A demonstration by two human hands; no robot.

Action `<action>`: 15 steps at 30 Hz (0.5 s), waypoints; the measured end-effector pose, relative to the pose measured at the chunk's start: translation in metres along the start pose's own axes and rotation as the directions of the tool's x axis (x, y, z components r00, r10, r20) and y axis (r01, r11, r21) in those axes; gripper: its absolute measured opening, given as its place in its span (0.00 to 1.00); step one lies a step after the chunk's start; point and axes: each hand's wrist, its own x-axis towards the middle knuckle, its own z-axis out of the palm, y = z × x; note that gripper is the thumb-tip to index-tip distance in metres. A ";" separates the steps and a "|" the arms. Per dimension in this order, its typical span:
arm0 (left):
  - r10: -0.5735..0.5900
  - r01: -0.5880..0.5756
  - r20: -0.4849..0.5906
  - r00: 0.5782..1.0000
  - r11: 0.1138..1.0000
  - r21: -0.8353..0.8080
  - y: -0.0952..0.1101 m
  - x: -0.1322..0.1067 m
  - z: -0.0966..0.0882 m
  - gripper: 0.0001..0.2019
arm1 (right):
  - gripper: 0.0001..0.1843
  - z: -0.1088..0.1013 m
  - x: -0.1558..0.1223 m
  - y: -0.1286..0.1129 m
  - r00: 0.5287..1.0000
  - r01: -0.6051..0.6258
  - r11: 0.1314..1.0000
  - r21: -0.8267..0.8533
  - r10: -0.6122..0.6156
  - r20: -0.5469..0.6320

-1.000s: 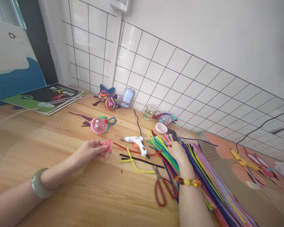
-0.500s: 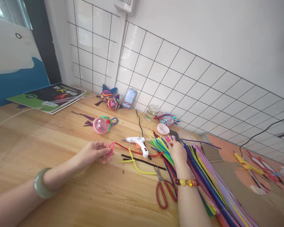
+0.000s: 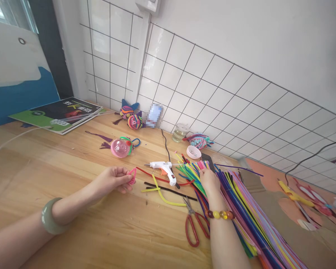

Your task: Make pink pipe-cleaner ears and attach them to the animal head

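From the head cam, the left hand (image 3: 120,180) had a pink loop (image 3: 133,180) pinched just above the tabletop (image 3: 134,231). The right hand (image 3: 210,183) was in the colourful pipe cleaners (image 3: 192,176), fingertips half hidden, so its grip was impossible to tell. Cut-off lettering on the board (image 3: 16,56) ended in "NY". Wood ran frontwards left of the scissors (image 3: 190,211). The phone (image 3: 154,115) was pixelated.

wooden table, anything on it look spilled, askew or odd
Only a bit untidy: loose yellow, red and black pipe cleaners lie scattered near the white glue gun and red-handled scissors, at odd angles rather than bundled. No spill or damage is visible.
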 end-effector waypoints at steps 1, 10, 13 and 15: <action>0.004 -0.004 -0.001 1.000 1.000 0.003 0.000 0.000 0.000 0.13 | 0.16 0.000 -0.001 0.000 1.000 -0.004 1.000 -0.001 0.004 0.004; -0.007 0.007 -0.011 1.000 1.000 -0.010 0.000 0.000 0.000 0.13 | 0.16 -0.001 -0.004 -0.005 0.999 -0.028 1.000 0.003 0.028 -0.031; -0.013 0.012 -0.008 1.000 1.000 -0.026 0.000 0.000 0.001 0.13 | 0.17 -0.002 -0.003 -0.004 0.996 -0.045 0.999 0.014 0.046 -0.072; -0.018 0.018 -0.010 1.000 1.000 -0.024 0.000 -0.001 0.001 0.13 | 0.17 -0.003 -0.002 -0.003 0.994 -0.056 0.998 0.023 0.057 -0.090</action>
